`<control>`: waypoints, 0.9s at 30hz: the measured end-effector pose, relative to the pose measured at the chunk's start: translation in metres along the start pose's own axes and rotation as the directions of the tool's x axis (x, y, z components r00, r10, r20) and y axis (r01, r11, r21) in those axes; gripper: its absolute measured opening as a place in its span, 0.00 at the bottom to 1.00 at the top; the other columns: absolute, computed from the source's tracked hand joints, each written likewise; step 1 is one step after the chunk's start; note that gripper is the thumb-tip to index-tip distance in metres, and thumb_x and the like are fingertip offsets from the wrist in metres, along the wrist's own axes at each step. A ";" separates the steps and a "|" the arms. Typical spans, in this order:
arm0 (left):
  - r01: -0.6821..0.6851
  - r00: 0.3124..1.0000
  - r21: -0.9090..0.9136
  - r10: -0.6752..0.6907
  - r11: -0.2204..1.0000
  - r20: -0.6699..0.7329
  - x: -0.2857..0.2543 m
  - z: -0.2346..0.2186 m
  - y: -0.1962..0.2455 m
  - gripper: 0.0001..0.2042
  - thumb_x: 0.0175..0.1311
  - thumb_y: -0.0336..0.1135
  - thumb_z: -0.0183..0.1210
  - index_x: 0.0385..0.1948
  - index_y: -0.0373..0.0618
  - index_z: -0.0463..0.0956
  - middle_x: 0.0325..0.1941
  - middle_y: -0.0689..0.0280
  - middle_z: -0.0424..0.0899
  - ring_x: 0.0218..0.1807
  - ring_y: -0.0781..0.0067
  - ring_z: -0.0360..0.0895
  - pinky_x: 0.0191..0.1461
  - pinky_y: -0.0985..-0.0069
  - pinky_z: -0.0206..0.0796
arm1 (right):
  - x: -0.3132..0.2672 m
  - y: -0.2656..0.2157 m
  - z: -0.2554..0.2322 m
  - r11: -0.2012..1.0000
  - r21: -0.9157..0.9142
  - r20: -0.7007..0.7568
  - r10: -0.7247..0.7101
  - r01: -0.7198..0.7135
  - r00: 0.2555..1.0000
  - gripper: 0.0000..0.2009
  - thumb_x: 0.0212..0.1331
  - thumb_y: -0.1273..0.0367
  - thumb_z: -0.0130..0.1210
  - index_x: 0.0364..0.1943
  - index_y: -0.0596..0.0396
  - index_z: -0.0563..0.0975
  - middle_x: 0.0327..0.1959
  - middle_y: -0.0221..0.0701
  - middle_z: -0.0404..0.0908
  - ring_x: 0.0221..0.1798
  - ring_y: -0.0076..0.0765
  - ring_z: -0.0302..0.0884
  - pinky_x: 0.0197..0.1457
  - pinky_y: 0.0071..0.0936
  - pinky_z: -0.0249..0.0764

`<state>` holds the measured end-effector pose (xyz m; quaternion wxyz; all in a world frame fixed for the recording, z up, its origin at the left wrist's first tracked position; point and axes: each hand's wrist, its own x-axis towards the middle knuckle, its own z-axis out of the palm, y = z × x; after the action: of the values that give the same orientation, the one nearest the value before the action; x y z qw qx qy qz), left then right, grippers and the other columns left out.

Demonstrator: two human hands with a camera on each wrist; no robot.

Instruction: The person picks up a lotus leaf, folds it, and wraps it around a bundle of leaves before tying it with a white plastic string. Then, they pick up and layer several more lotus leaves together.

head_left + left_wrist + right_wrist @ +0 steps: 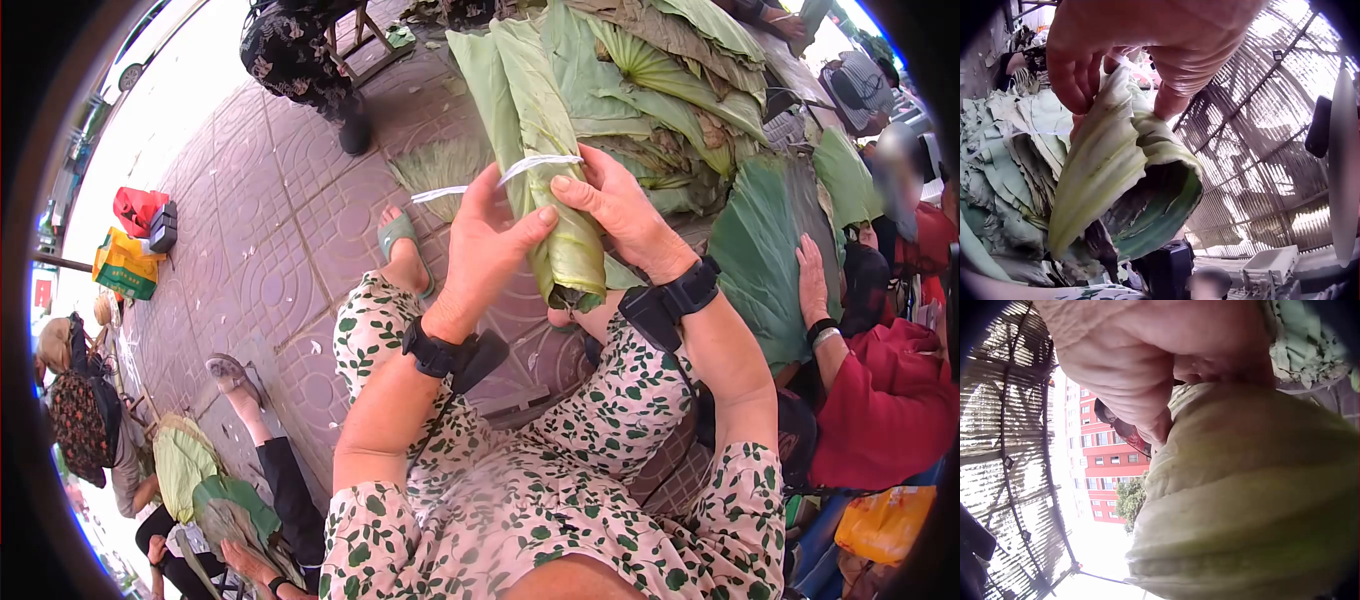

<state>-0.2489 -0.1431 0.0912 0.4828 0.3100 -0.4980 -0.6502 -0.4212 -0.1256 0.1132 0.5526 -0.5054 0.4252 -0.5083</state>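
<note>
A long roll of green leaves (540, 120) is held up in front of the lap, its rolled end toward the body. White string (545, 160) crosses the roll, and a loose length sticks out to the left. The left hand (485, 245) grips the roll's left side, thumb on top. On the right side, the right hand (625, 215) pinches it with the thumb on top near the string. In the left wrist view the roll's hollow end (1160, 200) shows below the left hand (1154, 44). The right wrist view shows the right hand (1160, 350) against the leaf surface (1241, 500).
Stacked large leaves (650, 100) lie beyond the roll, with a bundle of pale strands (440, 170) at their left. A person in a red top (890, 410) sits at the right, one hand on a leaf (765, 260). Bags (130, 262) stand on the paving at far left.
</note>
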 end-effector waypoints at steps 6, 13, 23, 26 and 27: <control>0.277 0.961 -0.137 -0.273 0.951 0.046 0.005 -0.006 0.016 0.30 0.50 0.24 0.54 0.60 0.33 0.58 0.49 0.61 0.75 0.48 0.71 0.74 0.51 0.75 0.68 | 0.000 -0.007 -0.005 0.999 -0.001 -0.083 0.051 -0.051 0.995 0.24 0.60 0.60 0.56 0.53 0.66 0.69 0.47 0.35 0.75 0.49 0.27 0.71 0.53 0.24 0.68; 0.290 0.951 -0.383 -0.307 0.877 0.017 0.008 0.004 0.023 0.32 0.48 0.24 0.50 0.61 0.29 0.53 0.52 0.53 0.72 0.50 0.63 0.73 0.55 0.71 0.66 | -0.004 -0.029 -0.026 0.997 -0.045 -0.359 0.046 -0.066 0.932 0.11 0.63 0.65 0.52 0.40 0.60 0.74 0.32 0.33 0.81 0.32 0.25 0.78 0.39 0.23 0.75; 0.308 0.940 -0.412 -0.341 0.857 -0.007 0.030 0.007 -0.013 0.32 0.47 0.22 0.52 0.60 0.32 0.57 0.46 0.60 0.76 0.41 0.70 0.75 0.45 0.77 0.69 | -0.124 -0.076 -0.091 0.937 -0.052 -0.644 -0.297 0.347 0.705 0.09 0.65 0.69 0.49 0.43 0.60 0.74 0.37 0.39 0.80 0.35 0.29 0.78 0.41 0.26 0.76; 0.256 0.957 -0.490 -0.292 0.833 0.004 0.031 0.009 -0.022 0.30 0.49 0.22 0.51 0.59 0.31 0.57 0.50 0.56 0.74 0.46 0.64 0.75 0.50 0.72 0.70 | -0.182 -0.047 -0.082 0.967 -0.036 -0.732 -0.198 0.253 0.652 0.08 0.65 0.68 0.49 0.41 0.59 0.74 0.35 0.36 0.80 0.33 0.27 0.77 0.40 0.25 0.75; 0.264 0.956 -0.490 -0.294 0.831 0.016 0.033 0.008 -0.024 0.30 0.49 0.22 0.51 0.59 0.31 0.57 0.50 0.56 0.74 0.46 0.64 0.75 0.50 0.72 0.70 | -0.200 -0.030 -0.077 0.982 -0.033 -0.776 -0.142 0.184 0.615 0.08 0.65 0.68 0.49 0.41 0.59 0.74 0.34 0.36 0.80 0.32 0.27 0.77 0.39 0.24 0.75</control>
<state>-0.2746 -0.1704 0.0733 0.4598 0.2672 -0.2527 -0.8083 -0.5248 0.0635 0.1244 0.2802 -0.2605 0.5607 -0.7343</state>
